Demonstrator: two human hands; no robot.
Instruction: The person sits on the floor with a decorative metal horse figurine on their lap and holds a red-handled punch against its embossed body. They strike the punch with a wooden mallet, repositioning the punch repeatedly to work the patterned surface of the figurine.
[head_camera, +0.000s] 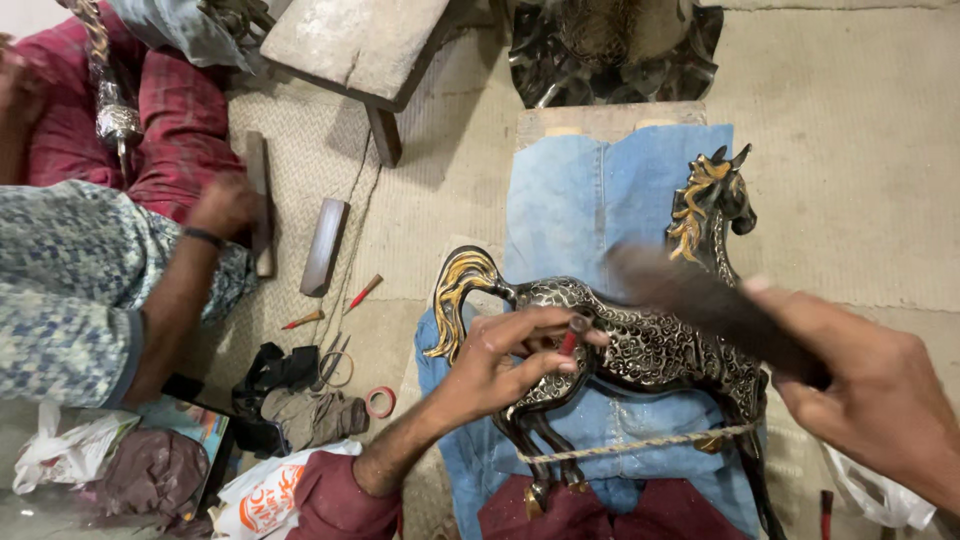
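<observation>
Across the middle of the frame, a dark metal horse (640, 345) with fine engraved scrollwork and a gilded mane and tail lay on folded blue denim (580, 200). At lower centre, the left hand (505, 360) pinched a small red-handled tool (568, 343) against its flank. At right, the right hand (880, 400) gripped a blurred dark wooden hammer (710, 305). Twine (640, 445) bound the legs. Another person's hand (228, 205) rested at upper left.

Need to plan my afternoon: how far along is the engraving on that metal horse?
The horse already shows dense patterning over its body, with gilded mane and tail. In hand: the left hand sets a small red-tipped tool on its back, and the right hand holds a blurred dark mallet. The legs look plain.
</observation>
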